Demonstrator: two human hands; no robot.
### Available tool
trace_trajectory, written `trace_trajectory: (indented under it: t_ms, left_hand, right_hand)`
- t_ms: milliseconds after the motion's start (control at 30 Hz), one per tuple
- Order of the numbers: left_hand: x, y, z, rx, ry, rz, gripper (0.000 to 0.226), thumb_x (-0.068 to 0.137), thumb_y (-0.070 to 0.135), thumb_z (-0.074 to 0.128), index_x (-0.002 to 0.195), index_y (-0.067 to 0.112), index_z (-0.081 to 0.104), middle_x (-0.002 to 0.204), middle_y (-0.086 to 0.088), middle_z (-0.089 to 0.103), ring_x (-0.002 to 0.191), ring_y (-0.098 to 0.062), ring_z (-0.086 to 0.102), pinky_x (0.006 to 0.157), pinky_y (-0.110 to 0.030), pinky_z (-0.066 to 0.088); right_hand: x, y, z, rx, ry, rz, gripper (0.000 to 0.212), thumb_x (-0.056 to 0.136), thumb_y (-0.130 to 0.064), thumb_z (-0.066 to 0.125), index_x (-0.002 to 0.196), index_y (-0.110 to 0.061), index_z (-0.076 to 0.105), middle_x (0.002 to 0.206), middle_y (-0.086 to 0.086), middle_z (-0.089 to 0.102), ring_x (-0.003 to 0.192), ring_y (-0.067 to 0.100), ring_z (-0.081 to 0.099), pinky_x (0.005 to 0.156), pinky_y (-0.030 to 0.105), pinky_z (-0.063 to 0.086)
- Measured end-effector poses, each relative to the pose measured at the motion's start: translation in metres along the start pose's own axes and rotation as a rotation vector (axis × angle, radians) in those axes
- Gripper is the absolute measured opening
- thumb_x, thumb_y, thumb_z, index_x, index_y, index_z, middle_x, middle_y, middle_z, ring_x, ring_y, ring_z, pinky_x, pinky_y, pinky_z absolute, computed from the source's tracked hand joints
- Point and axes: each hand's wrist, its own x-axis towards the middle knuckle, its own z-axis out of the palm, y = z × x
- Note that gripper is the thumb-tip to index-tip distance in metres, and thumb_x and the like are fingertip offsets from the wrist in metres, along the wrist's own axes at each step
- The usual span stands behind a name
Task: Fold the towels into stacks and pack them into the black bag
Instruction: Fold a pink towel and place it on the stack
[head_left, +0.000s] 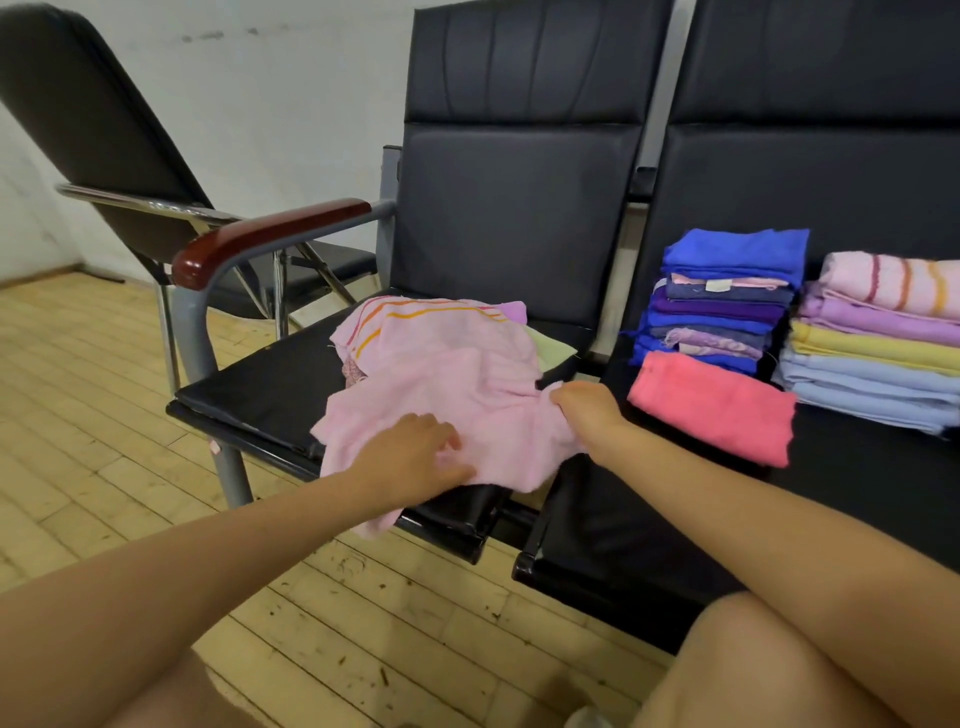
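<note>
Your right hand (582, 402) is clamped on the bunched right edge of the pink towel (441, 384), which lies crumpled on the left seat of the bench (270, 384) — your left hand (415, 447) rests flat on its near part, fingers straight. The towel stretches leftward and away from your right hand. No legible writing (the black bag is not visible).

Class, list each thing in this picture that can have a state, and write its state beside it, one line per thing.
Pink towel: unfolded, spread over loose cloths on the left seat.
Left hand: open, resting flat on the pink towel.
Right hand: pinching the pink towel's edge.
Coral towel: folded, lying alone.
Blue stack: folded, piled.
Pastel stack: folded, piled.
</note>
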Motion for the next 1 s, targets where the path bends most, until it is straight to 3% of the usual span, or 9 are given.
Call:
trace_trajectory:
  t_ms: [167, 267, 333, 433, 533, 700, 800, 867, 1000]
  left_hand:
    - [0.006, -0.003, 0.005, 0.03, -0.075, 0.048, 0.024, 0.096, 0.034, 0.051, 0.105, 0.013, 0.061, 0.103, -0.004, 0.059, 0.101, -0.023, 0.054, 0.083, -0.03, 0.04]
    - [0.01, -0.011, -0.004, -0.224, -0.028, -0.02, 0.021, 0.099, 0.022, 0.046, 0.109, 0.01, 0.06, 0.109, -0.005, 0.063, 0.098, -0.019, 0.054, 0.075, -0.023, 0.032]
    - [0.014, -0.017, -0.011, -0.337, 0.059, -0.089, 0.025, 0.101, 0.017, 0.041, 0.116, 0.009, 0.059, 0.116, -0.004, 0.061, 0.103, -0.018, 0.052, 0.079, -0.021, 0.03]
    - [0.018, -0.02, -0.015, -0.438, 0.103, -0.144, 0.029, 0.103, 0.019, 0.037, 0.114, 0.007, 0.061, 0.112, -0.001, 0.06, 0.102, -0.017, 0.05, 0.083, -0.023, 0.032]
    - [0.024, -0.021, -0.014, -0.416, 0.074, -0.138, 0.036, 0.103, 0.026, 0.038, 0.101, 0.0, 0.063, 0.1, -0.01, 0.065, 0.095, -0.025, 0.056, 0.082, -0.03, 0.04]
    - [0.031, -0.029, -0.012, -0.386, 0.086, -0.163, 0.042, 0.101, 0.031, 0.041, 0.071, 0.002, 0.051, 0.066, -0.005, 0.05, 0.065, -0.019, 0.045, 0.069, -0.033, 0.039]
    - [0.033, -0.037, -0.009, -0.39, 0.058, -0.195, 0.046, 0.099, 0.038, 0.043, 0.063, 0.009, 0.045, 0.06, -0.009, 0.043, 0.058, -0.019, 0.04, 0.064, -0.034, 0.037]
    - [0.035, -0.04, -0.008, -0.429, 0.051, -0.202, 0.049, 0.098, 0.041, 0.045, 0.062, 0.009, 0.043, 0.06, -0.01, 0.041, 0.058, -0.019, 0.038, 0.064, -0.033, 0.036]
    - [0.031, -0.047, -0.007, -0.42, 0.023, -0.127, 0.051, 0.099, 0.041, 0.043, 0.063, 0.006, 0.039, 0.06, -0.008, 0.038, 0.056, -0.017, 0.036, 0.066, -0.034, 0.038]
  right_hand:
    - [0.005, 0.0, -0.005, -0.053, 0.087, -0.073, 0.021, 0.094, -0.01, 0.048, 0.098, -0.004, 0.068, 0.112, 0.02, 0.062, 0.111, 0.034, 0.057, 0.088, 0.033, 0.043]
    - [0.008, 0.007, -0.01, -0.289, 0.202, -0.219, 0.032, 0.089, -0.01, 0.053, 0.12, -0.007, 0.059, 0.122, 0.016, 0.057, 0.118, 0.034, 0.051, 0.091, 0.032, 0.04]
    - [0.0, 0.007, -0.012, -0.495, 0.229, -0.471, 0.032, 0.087, -0.012, 0.056, 0.119, -0.01, 0.058, 0.114, 0.011, 0.056, 0.113, 0.03, 0.049, 0.089, 0.035, 0.041]
    - [-0.015, 0.009, 0.002, -0.552, 0.009, -0.701, 0.015, 0.089, -0.018, 0.055, 0.097, -0.011, 0.066, 0.091, 0.0, 0.061, 0.093, 0.023, 0.056, 0.077, 0.036, 0.047]
    - [-0.022, 0.017, 0.023, -0.686, -0.247, -0.644, 0.032, 0.084, -0.046, 0.064, 0.105, -0.022, 0.064, 0.103, -0.005, 0.062, 0.094, 0.014, 0.053, 0.08, 0.029, 0.044]
    - [-0.016, 0.019, 0.029, -0.777, -0.174, -0.752, 0.052, 0.077, -0.066, 0.063, 0.11, -0.027, 0.062, 0.111, -0.008, 0.059, 0.107, 0.012, 0.049, 0.086, 0.026, 0.036]
    - [-0.025, 0.02, 0.03, -0.745, -0.19, -0.852, 0.054, 0.079, -0.06, 0.065, 0.118, -0.023, 0.056, 0.108, -0.01, 0.054, 0.099, 0.007, 0.045, 0.079, 0.024, 0.035]
    - [-0.027, 0.021, 0.037, -0.735, -0.199, -0.882, 0.035, 0.085, -0.045, 0.065, 0.107, -0.019, 0.061, 0.099, -0.005, 0.059, 0.093, 0.01, 0.051, 0.079, 0.029, 0.04]
    - [-0.01, 0.01, 0.039, -0.494, -0.236, -0.583, 0.019, 0.092, -0.018, 0.052, 0.075, -0.013, 0.06, 0.077, 0.001, 0.06, 0.078, 0.015, 0.053, 0.074, 0.03, 0.043]
